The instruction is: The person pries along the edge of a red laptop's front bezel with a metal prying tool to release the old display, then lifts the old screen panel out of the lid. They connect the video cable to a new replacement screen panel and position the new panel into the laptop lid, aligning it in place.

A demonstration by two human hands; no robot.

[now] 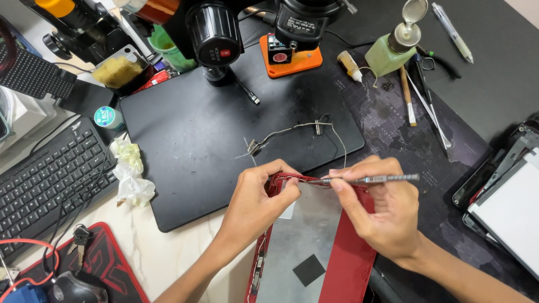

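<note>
Red shell [351,264] lies flat right under both hands, its long axis running from the bottom edge of the view up and away, with a grey metal plate [306,235] inside it and a small black square [309,270] stuck on that plate. Its far edge is where the hands meet. The left hand [255,205] pinches the shell's far left corner, fingers closed on the red rim. The right hand [382,210] grips a slim metal tool [370,180], held nearly level, handle pointing right and tip pointing left onto the far rim, just beside the left fingertips. Both hands are equally near the work; the right one carries the tool, the left one steadies.

Just beyond the rim, on a black mat [213,140], lies a thin grey cable [297,130] with small connectors, apart from the hands but close to the tool's path. A crumpled tissue [130,174] sits at the mat's left edge, near a keyboard [48,174]. To the right, well apart, a stack of opened devices [505,196] rests on the dark surface [483,62]. Farther off stand a microscope head [216,33], an orange block [292,56], a green pump bottle [393,47], a small dropper bottle [349,64], tweezers and brushes [421,95], and a pen [452,31]
</note>
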